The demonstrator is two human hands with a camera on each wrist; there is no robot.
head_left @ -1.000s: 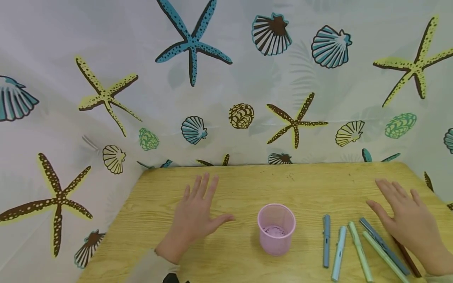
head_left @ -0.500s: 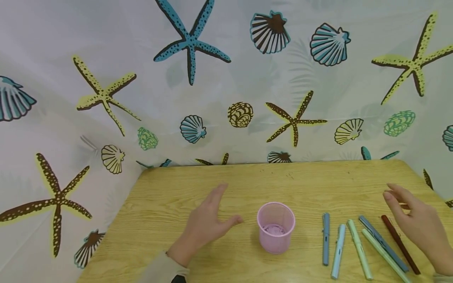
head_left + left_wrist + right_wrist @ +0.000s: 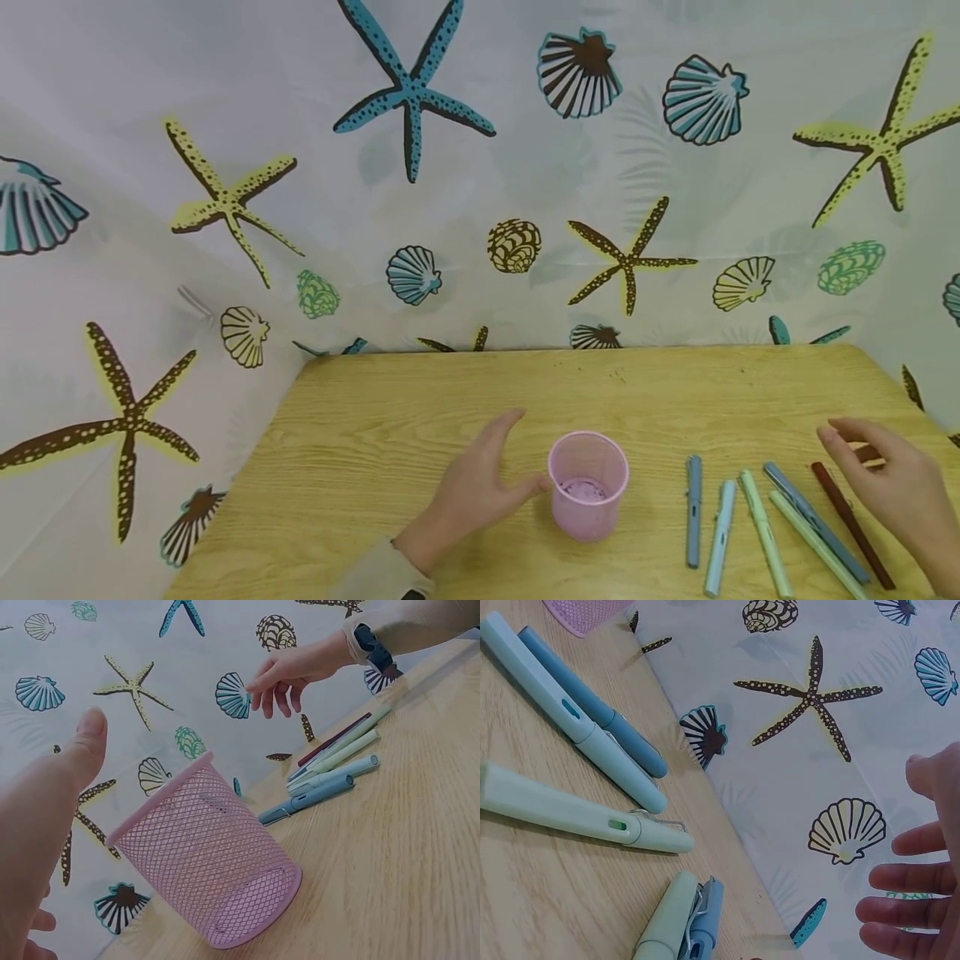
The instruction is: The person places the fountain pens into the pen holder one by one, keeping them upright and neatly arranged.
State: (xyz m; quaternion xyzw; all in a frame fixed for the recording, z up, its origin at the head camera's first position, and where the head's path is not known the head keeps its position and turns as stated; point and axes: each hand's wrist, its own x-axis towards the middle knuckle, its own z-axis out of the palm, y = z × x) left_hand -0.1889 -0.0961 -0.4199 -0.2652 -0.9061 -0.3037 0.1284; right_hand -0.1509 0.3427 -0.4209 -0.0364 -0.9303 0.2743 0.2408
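Left hand [image 3: 474, 492] beside pink cup [image 3: 587, 517], thumb apart, contact unclear, right hand [image 3: 896, 483] near pens [image 3: 765, 533], fingers bent, apart

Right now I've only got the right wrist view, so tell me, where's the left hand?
Observer: The left hand is just to the left of the pink mesh cup, not gripping it, with the thumb spread toward the rim.
Operator: My picture only catches a corner of that cup. Is anything standing in it?
Observer: No, the head view looks down into it and I see nothing standing there.
Operator: And which of the pens lies at the far right end of the row?
Observer: In the head view it's the dark red pen, slanting beside the right hand.
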